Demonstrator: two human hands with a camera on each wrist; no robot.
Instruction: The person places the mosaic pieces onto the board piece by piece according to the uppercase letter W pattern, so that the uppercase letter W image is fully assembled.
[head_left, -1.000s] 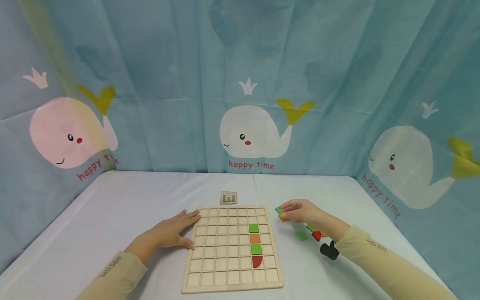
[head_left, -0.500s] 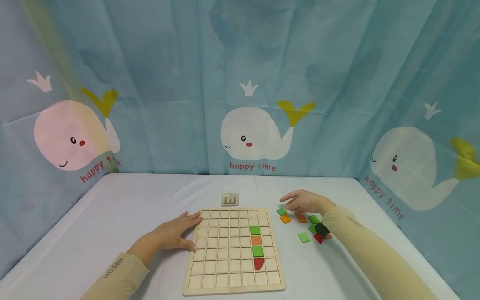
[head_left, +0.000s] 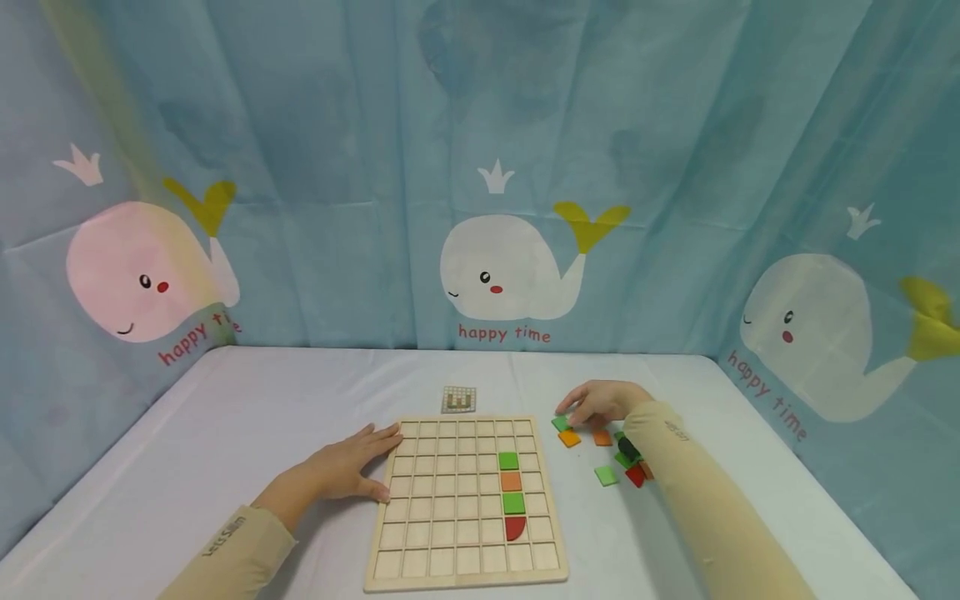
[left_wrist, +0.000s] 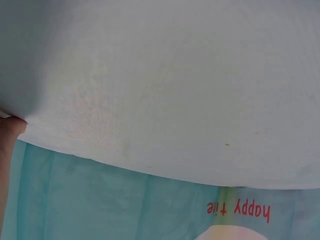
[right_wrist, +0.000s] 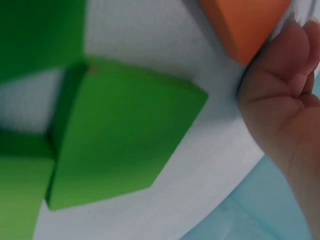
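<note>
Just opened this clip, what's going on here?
A person's left hand rests against the left edge of a wooden grid board. Their right hand is among loose tiles, close to a green tile; whether it grips anything is unclear. One column holds four pieces: green square, orange square, another green square, red quarter-round. A small card lies beyond the board.

Pale wooden board (head_left: 465, 582) lying flat on the desk (head_left: 225, 433), well in from the far edge, 7x7 grid. Sixth column from its left has a green square (head_left: 508, 461), an orange square (head_left: 511, 481), another green one (head_left: 513, 503), then a red quarter-round (head_left: 515, 528) towards the near edge. Loose past its right edge: a green tile (head_left: 561, 423) by the far corner, a yellow-orange one (head_left: 569, 438), a darker orange tile (head_left: 602, 438), a lighter green tile (head_left: 606, 476), plus a red piece (head_left: 636, 476) in a partly hidden bunch
</note>
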